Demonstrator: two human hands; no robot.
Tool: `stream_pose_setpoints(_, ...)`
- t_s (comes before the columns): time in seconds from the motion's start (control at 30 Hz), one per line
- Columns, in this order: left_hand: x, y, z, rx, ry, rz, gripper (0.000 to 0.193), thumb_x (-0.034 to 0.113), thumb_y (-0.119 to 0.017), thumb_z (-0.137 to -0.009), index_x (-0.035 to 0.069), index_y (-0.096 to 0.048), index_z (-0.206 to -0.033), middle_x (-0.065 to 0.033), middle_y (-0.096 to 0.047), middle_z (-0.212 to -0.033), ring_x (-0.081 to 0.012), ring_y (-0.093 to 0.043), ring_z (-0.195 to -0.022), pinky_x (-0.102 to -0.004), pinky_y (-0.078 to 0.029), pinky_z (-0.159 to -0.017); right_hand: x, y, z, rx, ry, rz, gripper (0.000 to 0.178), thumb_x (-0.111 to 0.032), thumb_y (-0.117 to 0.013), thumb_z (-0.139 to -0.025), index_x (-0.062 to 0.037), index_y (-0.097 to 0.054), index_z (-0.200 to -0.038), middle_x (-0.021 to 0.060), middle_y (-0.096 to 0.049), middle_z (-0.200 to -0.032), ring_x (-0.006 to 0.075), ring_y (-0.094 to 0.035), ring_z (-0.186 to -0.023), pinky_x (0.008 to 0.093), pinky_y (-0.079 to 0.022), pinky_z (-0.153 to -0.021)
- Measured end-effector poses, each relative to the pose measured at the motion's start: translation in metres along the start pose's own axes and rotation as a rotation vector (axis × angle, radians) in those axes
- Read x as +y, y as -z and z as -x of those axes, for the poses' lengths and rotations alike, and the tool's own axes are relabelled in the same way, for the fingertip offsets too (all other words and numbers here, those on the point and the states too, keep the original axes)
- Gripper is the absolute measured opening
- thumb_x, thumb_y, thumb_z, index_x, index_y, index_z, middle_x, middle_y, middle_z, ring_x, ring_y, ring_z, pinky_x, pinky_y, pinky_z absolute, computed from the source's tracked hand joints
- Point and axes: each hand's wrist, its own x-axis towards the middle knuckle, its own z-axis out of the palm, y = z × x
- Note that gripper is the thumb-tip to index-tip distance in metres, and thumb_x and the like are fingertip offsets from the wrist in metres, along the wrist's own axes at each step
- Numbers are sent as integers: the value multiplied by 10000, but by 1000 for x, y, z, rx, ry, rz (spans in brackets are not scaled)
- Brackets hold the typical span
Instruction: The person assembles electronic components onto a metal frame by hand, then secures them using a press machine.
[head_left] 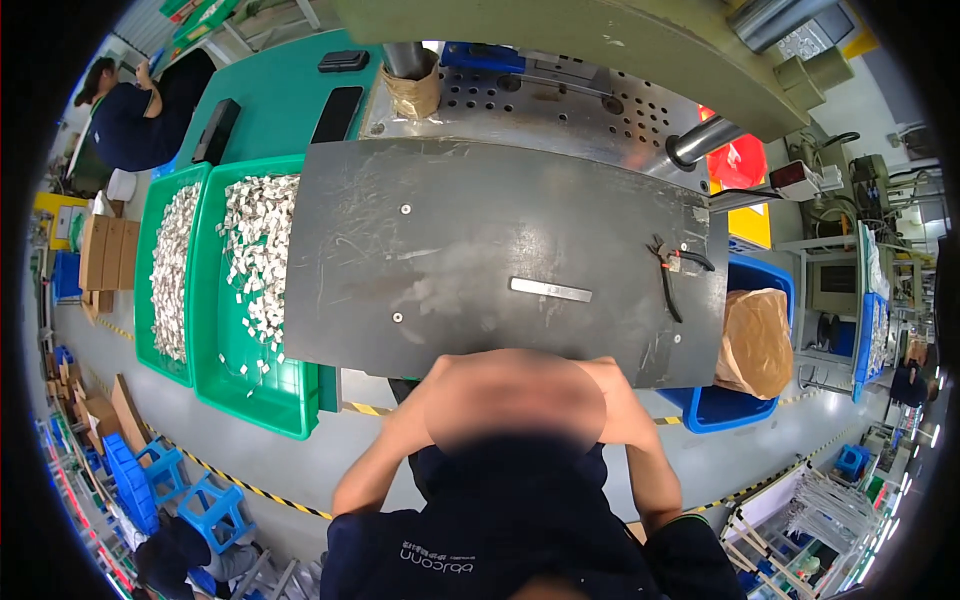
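Left hand: the left hand (pixel 443 373) was at the near edge of the dark board (pixel 480 220), its forearm rising from below.
Right hand: the right hand (pixel 604 375) was level with it, just across a blurred patch that covered the space between them.
Fingers: I could not tell whether they were spread, pressed together or pinching something, since the blur hid them.
Metal strip: the slim silver metal strip (pixel 550 290) lay flat on the board, just beyond the hands and apart from their visible parts.
Pliers: the pliers (pixel 670 290), with black and red handles, lay on the board's right part, handles splayed.
Green trays: two stood side by side left of the board; the outer tray (pixel 160 365) and the inner tray (pixel 265 403) both held many small white pieces (pixel 262 215).
Blue bin: the blue bin (pixel 703 410) stood right of the board with a crumpled brown paper bag (pixel 757 340) in it.
Green tabletop: a phone (pixel 338 114) and a black case (pixel 344 61) lay on the green tabletop (pixel 275 95).
Machine: beyond the board was a perforated metal plate (pixel 560 108).
Co-worker: another person (pixel 125 125) in dark clothing was at the upper left.
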Motion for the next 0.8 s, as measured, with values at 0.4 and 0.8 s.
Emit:
stream_pose_setpoints(0.4, 1, -5, -49, 169, -341, -474, 503, 261, -920, -753, 74, -718, -1174, -23, -608, -807, -224, -583, -811, -380, -494, -758, 23, 14, 25, 382, -144, -193, 230, 26, -685, -1002, 60, -706, -1229, 146, -783, -968, 162, -740, -892, 275, -581, -801)
stream_pose_setpoints(0.8, -41, 14, -65, 286, -320, -658, 245, 149, -825, -855, 97, -775, -1089, -50, -677, -1159, -289, -597, -1166, -449, -486, -1037, 44, 23, 25, 551, -53, -505, 137, -77, -605, -1079, 24, -637, -1166, 129, -719, -960, 187, -704, -870, 344, -591, -798)
